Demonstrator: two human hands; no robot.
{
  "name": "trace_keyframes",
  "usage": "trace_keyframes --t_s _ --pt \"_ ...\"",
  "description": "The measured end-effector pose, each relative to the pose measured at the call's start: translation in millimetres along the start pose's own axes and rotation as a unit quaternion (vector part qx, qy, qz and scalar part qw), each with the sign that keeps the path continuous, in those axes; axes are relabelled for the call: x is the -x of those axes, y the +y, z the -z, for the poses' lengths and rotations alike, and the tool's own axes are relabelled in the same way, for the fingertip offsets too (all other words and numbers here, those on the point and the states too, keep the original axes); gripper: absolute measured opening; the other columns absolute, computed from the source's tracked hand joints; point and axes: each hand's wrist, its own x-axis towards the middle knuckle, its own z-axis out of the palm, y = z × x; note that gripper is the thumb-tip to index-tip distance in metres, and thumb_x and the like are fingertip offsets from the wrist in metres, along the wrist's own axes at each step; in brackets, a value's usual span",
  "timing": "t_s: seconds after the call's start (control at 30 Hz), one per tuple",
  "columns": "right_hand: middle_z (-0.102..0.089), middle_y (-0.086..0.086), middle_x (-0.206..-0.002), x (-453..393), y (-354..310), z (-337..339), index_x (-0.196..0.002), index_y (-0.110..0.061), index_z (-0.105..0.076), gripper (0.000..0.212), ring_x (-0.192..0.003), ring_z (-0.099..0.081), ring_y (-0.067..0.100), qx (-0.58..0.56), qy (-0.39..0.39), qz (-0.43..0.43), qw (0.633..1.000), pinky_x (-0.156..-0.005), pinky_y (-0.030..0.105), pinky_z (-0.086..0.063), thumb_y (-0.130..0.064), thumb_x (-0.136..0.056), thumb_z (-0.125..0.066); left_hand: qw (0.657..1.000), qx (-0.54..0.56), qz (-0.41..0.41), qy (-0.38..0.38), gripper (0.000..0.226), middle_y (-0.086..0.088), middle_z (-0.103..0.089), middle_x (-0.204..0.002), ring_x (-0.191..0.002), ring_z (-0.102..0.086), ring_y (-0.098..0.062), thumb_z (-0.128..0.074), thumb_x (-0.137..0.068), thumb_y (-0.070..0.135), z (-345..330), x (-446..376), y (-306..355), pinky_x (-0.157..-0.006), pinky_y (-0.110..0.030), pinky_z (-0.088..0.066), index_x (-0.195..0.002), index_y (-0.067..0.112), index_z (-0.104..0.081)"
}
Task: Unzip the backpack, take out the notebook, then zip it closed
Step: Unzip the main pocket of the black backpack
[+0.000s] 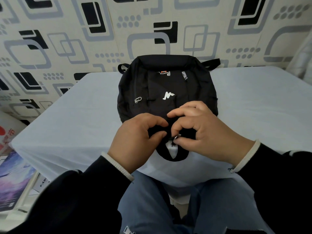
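A black backpack [166,85] lies flat on the table, its top end and carry loop [172,157] toward me, white logos on its front. My right hand [207,132] pinches a small metal zipper pull [177,137] at the near end between thumb and forefinger. My left hand [135,141] grips the black fabric just left of that pull, fingers curled. The main zip looks closed. No notebook is visible.
The table wears a pale blue cloth [70,125] and stands against a patterned wall [67,34]. A second metal pull [138,99] hangs on the bag's left side pocket. Straps [211,62] stick out at the far end. Boxes [11,174] sit on the floor at left.
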Motion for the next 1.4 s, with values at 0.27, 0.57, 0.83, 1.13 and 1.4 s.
trace_keyframes --t_s 0.27,0.57,0.83,1.13,1.4 --pt "-0.05 -0.026 -0.111 8.5 9.1 1.3 -0.074 -0.03 -0.065 0.01 -0.115 -0.031 0.006 -0.004 0.032 -0.005 0.999 -0.102 0.044 -0.029 -0.021 -0.072 -0.068 0.999 -0.031 -0.022 -0.019 0.019 0.006 -0.068 -0.093 -0.09 -0.059 -0.011 -0.066 -0.075 0.024 -0.2 -2.0 6.1 -0.078 -0.027 -0.046 -0.094 0.025 -0.068" --pt "-0.049 -0.027 -0.109 12.6 17.3 7.2 -0.072 -0.03 -0.064 0.011 -0.109 -0.032 0.004 0.006 0.06 -0.002 0.998 -0.101 0.039 -0.03 -0.02 -0.071 -0.068 0.999 -0.031 -0.015 -0.013 0.01 0.008 -0.066 -0.084 -0.08 -0.056 -0.007 -0.067 -0.074 0.023 -2.9 -3.1 5.2 -0.072 -0.024 -0.044 -0.083 0.024 -0.069" --pt "-0.052 -0.01 -0.087 18.6 30.4 20.9 -0.072 -0.035 -0.063 0.018 -0.094 -0.038 0.013 0.031 0.087 -0.046 0.995 -0.086 0.012 -0.026 -0.018 -0.071 -0.068 0.999 -0.031 -0.005 -0.008 0.007 0.009 -0.065 -0.082 -0.078 -0.056 -0.008 -0.067 -0.073 0.023 -4.1 -2.1 4.4 -0.071 -0.024 -0.042 -0.079 0.025 -0.068" --pt "-0.058 -0.007 -0.068 21.6 36.8 23.6 -0.074 -0.031 -0.062 0.019 -0.078 -0.049 0.01 -0.029 0.095 -0.059 0.993 -0.071 0.013 -0.036 -0.013 -0.071 -0.066 0.998 -0.055 0.005 0.002 0.014 0.014 -0.062 -0.082 -0.079 -0.054 -0.004 -0.065 -0.071 0.026 -5.2 -5.5 13.8 -0.069 -0.02 -0.038 -0.084 0.03 -0.066" --pt "-0.058 -0.006 -0.066 26.2 36.6 22.4 -0.075 -0.028 -0.06 0.021 -0.069 -0.052 0.012 -0.055 0.102 -0.049 0.992 -0.061 0.012 -0.039 -0.007 -0.072 -0.063 0.998 -0.054 -0.025 -0.033 0.02 0.008 -0.065 -0.087 -0.086 -0.059 -0.015 -0.063 -0.074 0.031 -15.1 -16.9 37.0 -0.077 -0.036 -0.049 -0.094 0.03 -0.065"
